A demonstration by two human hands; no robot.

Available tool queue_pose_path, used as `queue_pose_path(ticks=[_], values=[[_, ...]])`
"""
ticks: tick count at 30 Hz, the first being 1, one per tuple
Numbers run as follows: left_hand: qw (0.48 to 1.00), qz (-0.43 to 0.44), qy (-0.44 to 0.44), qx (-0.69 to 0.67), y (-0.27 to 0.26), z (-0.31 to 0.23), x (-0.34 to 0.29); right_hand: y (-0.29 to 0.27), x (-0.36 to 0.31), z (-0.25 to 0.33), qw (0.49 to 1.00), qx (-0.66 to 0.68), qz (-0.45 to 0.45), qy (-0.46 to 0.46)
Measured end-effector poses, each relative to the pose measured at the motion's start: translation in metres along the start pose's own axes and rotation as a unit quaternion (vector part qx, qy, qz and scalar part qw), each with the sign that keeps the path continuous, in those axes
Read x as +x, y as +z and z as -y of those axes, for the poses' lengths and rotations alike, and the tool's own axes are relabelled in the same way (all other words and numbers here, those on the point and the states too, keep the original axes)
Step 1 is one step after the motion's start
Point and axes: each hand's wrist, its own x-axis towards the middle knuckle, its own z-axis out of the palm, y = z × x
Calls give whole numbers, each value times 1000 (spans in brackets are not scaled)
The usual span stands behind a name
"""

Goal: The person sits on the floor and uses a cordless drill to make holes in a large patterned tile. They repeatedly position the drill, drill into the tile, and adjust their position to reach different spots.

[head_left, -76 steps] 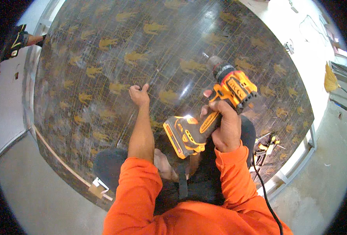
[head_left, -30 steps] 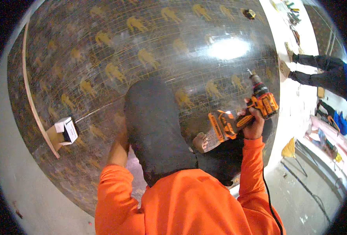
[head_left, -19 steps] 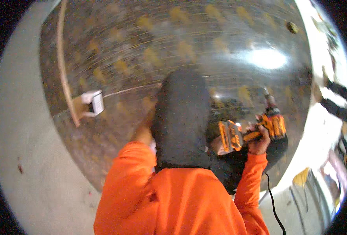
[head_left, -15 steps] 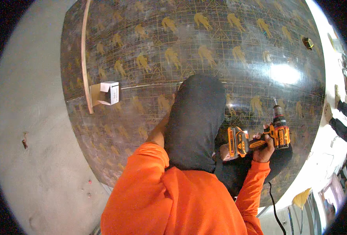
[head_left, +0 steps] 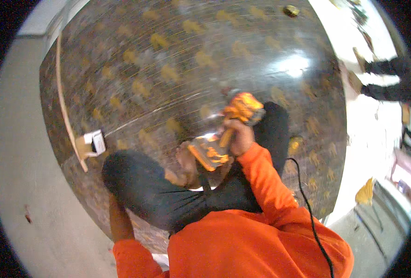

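Note:
My right hand [head_left: 240,138] is wrapped round the handle of an orange and black cordless drill [head_left: 244,107]. The drill, blurred by motion, is over the dark, gold-printed panel [head_left: 149,60] and my folded legs. Its chuck points toward the upper left, and the battery end is nearest my bare foot [head_left: 185,157]. My left forearm [head_left: 120,217] reaches down beside my left knee [head_left: 136,171]. The fingers of that hand are hidden behind the leg.
A small white open box [head_left: 97,141] sits by a long wooden strip [head_left: 61,88] on the left. A yellowish round object [head_left: 290,10] lies at the far edge. A black cable [head_left: 310,204] runs at my right. Another person's legs [head_left: 386,78] show at far right.
The drill in my right hand has swung left and away from me. My left knee has dropped outward to the left, and my left arm has shifted down beside it. The view has turned.

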Motion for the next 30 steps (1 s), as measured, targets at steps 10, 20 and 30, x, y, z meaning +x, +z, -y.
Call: queue_pose_path(ticks=[10, 20, 30], values=[[998, -7, -3, -64, -139, -106, 32, 18, 0, 11, 998, 44, 45, 30], [998, 41, 52, 19, -83, -119, 24, 13, -5, 10, 998, 53, 0, 23], [965, 7, 261, 2, -61, -180, 35, 11, -24, 12, 987, 123, -45, -95]])
